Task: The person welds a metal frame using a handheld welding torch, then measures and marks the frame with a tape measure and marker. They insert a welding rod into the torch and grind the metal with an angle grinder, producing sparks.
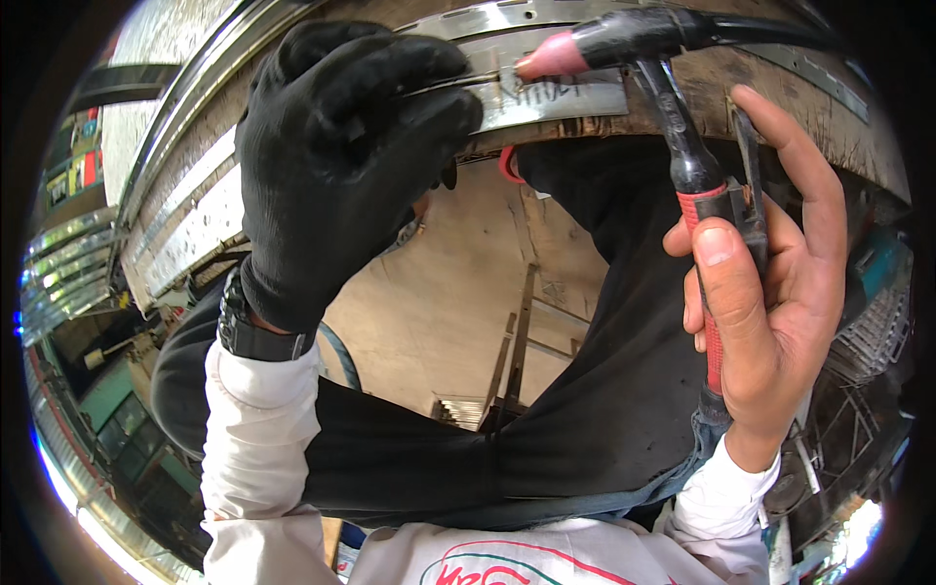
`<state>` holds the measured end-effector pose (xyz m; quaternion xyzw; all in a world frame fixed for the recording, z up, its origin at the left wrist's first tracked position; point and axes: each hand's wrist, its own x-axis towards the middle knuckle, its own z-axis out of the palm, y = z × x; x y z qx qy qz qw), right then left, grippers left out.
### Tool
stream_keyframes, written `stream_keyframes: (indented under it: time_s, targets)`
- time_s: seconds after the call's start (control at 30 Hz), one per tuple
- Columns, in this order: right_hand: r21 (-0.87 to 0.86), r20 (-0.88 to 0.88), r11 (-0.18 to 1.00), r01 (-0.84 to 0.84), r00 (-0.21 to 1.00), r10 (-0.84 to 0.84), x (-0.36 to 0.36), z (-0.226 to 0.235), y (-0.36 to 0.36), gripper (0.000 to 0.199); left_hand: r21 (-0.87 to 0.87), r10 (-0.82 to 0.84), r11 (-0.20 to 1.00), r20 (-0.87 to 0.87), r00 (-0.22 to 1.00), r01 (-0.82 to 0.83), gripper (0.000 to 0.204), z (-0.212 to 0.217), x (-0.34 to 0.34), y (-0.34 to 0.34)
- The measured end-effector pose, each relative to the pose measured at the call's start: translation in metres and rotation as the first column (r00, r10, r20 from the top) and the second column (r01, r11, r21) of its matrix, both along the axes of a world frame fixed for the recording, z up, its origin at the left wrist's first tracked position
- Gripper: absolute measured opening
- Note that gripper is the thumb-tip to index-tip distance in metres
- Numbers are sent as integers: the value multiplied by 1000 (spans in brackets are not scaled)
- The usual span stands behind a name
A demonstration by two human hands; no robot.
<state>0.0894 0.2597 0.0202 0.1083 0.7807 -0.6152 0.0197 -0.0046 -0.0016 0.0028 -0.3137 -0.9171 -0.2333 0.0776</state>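
My left hand (pixel 331 146), in a black work glove, pinches a thin metal filler rod (pixel 487 76) between thumb and fingers. The rod points right, toward the torch's pink nozzle. My bare right hand (pixel 780 292) is wrapped around the red grip of a TIG welding torch (pixel 673 107), with the index finger up at its lever. The torch head lies almost level, its nozzle tip pointing left close to the rod's end. Behind both is a small shiny metal plate (pixel 600 96) with dark handwriting, at the edge of the wooden bench. No arc shows.
The wooden bench (pixel 829 136) curves across the top, with perforated metal strips (pixel 487 18) on it. A black cable (pixel 780 31) runs right from the torch head. My legs (pixel 604 390) are below the bench edge. Wire racks (pixel 868 341) stand at the right.
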Motion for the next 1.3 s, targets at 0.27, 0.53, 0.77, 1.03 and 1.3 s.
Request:
stream_keyframes:
  time_s: [0.27, 0.53, 0.77, 1.03, 1.3]
  targets:
    - [6, -105, 998, -55, 993, 55, 3, -7, -3, 66, -166, -203, 971, -196, 959, 172, 39, 5, 1, -3]
    - [67, -136, 996, -54, 989, 63, 4, -12, -1, 65, 100, 51, 993, 73, 996, -59, 28, 3, 5, -1]
    - [64, -143, 996, -61, 987, 70, 4, -12, -2, 64, 86, 67, 994, 70, 995, -73, 29, 3, 6, 1]
    - [56, -182, 994, -90, 978, 99, 2, -13, -2, 61, 296, 107, 926, 386, 916, -233, 24, -5, 15, -2]
    - [53, -180, 998, -34, 983, 43, 3, -15, 2, 68, 123, 30, 992, 85, 996, -41, 26, 1, 6, 3]
